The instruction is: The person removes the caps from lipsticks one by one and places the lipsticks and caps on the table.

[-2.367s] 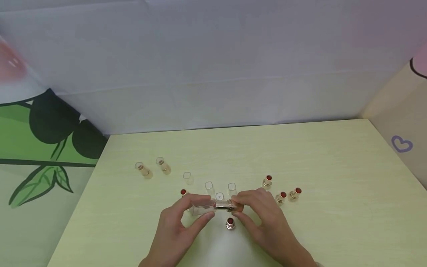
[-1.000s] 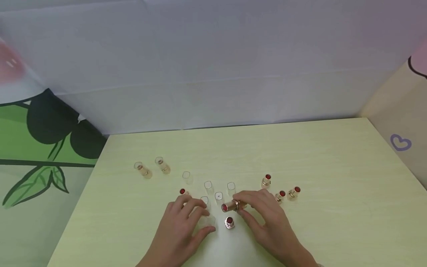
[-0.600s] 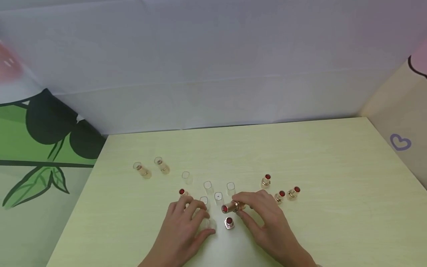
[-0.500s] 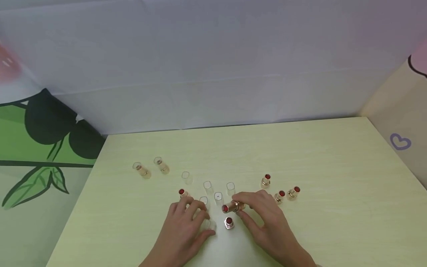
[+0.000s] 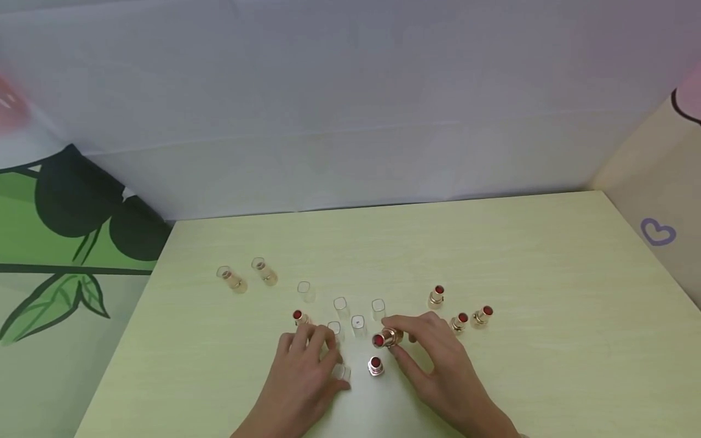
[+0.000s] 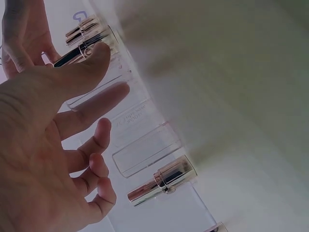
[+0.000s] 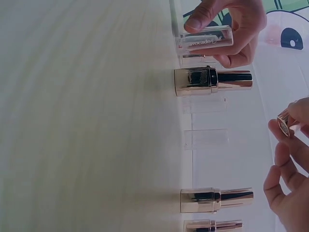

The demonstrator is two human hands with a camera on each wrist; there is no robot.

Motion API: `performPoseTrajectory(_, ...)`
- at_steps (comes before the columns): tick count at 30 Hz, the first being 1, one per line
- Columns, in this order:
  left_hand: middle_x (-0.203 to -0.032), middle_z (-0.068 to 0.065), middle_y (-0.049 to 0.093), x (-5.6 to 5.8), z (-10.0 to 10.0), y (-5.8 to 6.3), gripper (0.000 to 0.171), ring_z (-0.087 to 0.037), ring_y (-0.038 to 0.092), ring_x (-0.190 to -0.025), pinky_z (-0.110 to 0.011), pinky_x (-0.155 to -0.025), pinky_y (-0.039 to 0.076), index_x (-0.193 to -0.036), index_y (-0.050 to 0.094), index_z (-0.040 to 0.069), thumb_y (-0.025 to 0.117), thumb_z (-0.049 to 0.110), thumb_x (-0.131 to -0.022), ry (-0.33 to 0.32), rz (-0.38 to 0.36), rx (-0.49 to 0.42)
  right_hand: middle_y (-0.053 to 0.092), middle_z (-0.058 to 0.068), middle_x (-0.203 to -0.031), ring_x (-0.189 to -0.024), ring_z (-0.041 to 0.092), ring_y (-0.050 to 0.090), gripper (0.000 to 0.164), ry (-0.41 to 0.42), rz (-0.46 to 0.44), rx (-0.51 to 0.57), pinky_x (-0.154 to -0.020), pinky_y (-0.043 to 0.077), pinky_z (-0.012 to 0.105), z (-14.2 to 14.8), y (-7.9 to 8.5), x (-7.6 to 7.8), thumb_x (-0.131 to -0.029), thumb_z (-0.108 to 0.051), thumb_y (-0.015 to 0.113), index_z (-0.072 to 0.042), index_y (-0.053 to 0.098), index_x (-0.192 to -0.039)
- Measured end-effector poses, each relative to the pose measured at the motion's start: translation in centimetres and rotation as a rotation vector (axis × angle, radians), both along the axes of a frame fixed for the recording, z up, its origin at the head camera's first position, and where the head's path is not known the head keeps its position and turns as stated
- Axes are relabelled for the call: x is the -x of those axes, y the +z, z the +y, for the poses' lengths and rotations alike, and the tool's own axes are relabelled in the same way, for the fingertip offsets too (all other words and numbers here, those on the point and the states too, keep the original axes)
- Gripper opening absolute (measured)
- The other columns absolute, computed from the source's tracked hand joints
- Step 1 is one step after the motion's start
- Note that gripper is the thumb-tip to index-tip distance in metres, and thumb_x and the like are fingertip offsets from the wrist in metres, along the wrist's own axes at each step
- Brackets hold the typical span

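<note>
The lipstick tube (image 5: 386, 338) under handling is in the right hand (image 5: 432, 350), above the desk (image 5: 537, 249) near its front edge. It is uncapped and tilted, red end toward the left hand (image 5: 298, 372). Right thumb and fingers grip it near the base. The left thumb and fingers pinch a clear cap (image 5: 342, 372), apart from the tube. One bare tube (image 5: 375, 366) stands upright between the two hands.

Progress, judged from the layout: early, if capping is the work in hand. Two capped tubes (image 5: 233, 281) stand at the far left of the desk and appear finished. Five loose caps (image 5: 341, 307) stand in the middle, none fitted. Five tubes on the desk lack caps: the one between the hands, one beyond the left hand, and three gold tubes (image 5: 483, 316) beyond the right hand. The held tube and held cap remain to be joined.

Between views: the head camera alone gives the full layout and the capped pair. The right wrist camera shows printed lettering (image 7: 203, 42) on the pinched cap, unreadable from the head, and the base end of the held tube. The left wrist camera shows the left palm, though the pinched cap is barely distinguishable there.
</note>
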State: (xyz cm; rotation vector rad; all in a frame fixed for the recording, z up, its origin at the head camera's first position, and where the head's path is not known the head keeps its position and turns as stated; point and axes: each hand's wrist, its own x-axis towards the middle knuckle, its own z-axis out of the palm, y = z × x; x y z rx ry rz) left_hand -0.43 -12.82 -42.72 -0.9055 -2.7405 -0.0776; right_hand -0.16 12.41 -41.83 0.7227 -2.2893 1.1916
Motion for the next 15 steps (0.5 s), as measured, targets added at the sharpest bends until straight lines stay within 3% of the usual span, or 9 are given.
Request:
performPoseTrajectory(6,-0.109,0.003,0.055,-0.14,0.25,0.02,0.044,-0.023,0.048,-0.108,-0.038,-0.084,0.044,-0.081,0.071,0.02,0.09,0.057,-0.067,0.018,-0.06,0.026,0.072,-0.013,-0.108,-0.091,0.007,0.056,0.048,-0.016,-0.062,-0.023,-0.08,0.046,0.019,0.08,0.01,-0.21,-0.088,-0.005,0.081,-0.019,0.068,-0.132)
performPoseTrajectory(15,-0.111,0.0,0.058,-0.1,0.41,0.07,0.047,-0.025,0.051,-0.11,-0.04,-0.085,0.046,-0.081,0.074,0.016,0.088,0.059,-0.068,0.039,-0.073,0.05,0.068,-0.015,-0.108,-0.092,0.005,0.054,0.059,-0.032,-0.108,-0.049,-0.08,0.045,0.019,0.1,0.03,-0.37,-0.082,0.001,0.082,-0.022,0.066,-0.134)
